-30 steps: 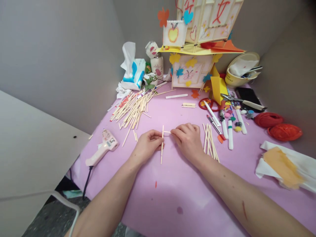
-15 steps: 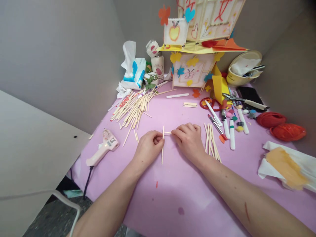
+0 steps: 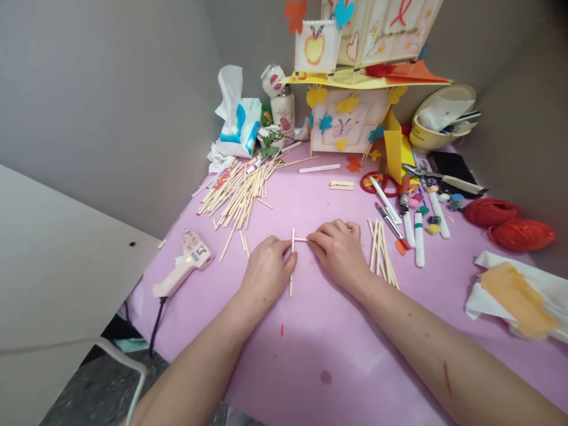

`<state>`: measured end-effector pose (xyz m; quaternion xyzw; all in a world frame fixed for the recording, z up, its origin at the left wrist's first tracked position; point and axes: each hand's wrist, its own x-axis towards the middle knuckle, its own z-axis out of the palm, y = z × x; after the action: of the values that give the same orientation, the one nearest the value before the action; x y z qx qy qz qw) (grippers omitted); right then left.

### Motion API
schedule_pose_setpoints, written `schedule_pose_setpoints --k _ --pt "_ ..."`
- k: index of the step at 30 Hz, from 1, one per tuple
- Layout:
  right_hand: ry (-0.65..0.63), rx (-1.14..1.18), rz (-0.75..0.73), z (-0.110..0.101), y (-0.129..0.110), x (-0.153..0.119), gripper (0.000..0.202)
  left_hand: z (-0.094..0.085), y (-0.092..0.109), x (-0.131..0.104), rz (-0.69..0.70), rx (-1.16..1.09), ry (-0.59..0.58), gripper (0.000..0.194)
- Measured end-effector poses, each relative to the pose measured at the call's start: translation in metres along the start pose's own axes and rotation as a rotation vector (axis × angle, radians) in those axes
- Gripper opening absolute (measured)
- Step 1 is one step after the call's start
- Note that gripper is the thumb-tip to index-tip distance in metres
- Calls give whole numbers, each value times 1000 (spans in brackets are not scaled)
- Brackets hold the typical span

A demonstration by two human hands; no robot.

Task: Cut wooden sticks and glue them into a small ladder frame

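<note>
My left hand (image 3: pixel 270 269) is closed on a pale wooden stick (image 3: pixel 291 281) that points away from me over the purple tabletop. A shorter stick (image 3: pixel 300 239) meets it crosswise near its far end, forming a sideways T. Its other end is pinched by the fingers of my right hand (image 3: pixel 338 251). Whether the two sticks are glued where they meet cannot be made out. Just right of my right hand lie several loose sticks (image 3: pixel 382 251). A pink glue gun (image 3: pixel 186 263) rests on its side at the left.
A big pile of sticks (image 3: pixel 244 192) lies at the back left, near a tissue pack (image 3: pixel 244 127). Behind stands a decorated stick-and-paper house (image 3: pixel 344 121). Red scissors (image 3: pixel 368 183), pliers (image 3: pixel 439 177), markers (image 3: pixel 419 239) and red yarn (image 3: pixel 519 234) crowd the right. A cord (image 3: pixel 155 325) hangs off the left edge.
The fingers of my left hand have shifted a little along the long stick. Both hands keep hold of the sticks in nearly the same place. The view has tilted slightly.
</note>
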<state>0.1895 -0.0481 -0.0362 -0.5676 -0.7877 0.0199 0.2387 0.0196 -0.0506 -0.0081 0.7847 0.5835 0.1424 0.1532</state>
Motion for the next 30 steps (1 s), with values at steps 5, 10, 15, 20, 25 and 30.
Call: schedule_pose_setpoints --k 5,10,15,20,25,30 --pt "-13 1 4 -2 -1 0 16 -4 -9 5 2 -77 9 22" --pt "-16 23 7 -2 -1 0 14 -10 -26 13 121 -184 -48 47" --pt "0 27 3 0 -1 2 15 -7 -36 19 207 -121 -119 53" --pt "-3 34 0 0 0 3 16 -3 -37 20 207 -85 -146 51" --pt "-10 33 -7 0 0 3 18 -2 -36 20 197 -72 -148 51" --pt "-19 21 -14 1 1 3 19 -2 -37 20 190 -68 -150 51"
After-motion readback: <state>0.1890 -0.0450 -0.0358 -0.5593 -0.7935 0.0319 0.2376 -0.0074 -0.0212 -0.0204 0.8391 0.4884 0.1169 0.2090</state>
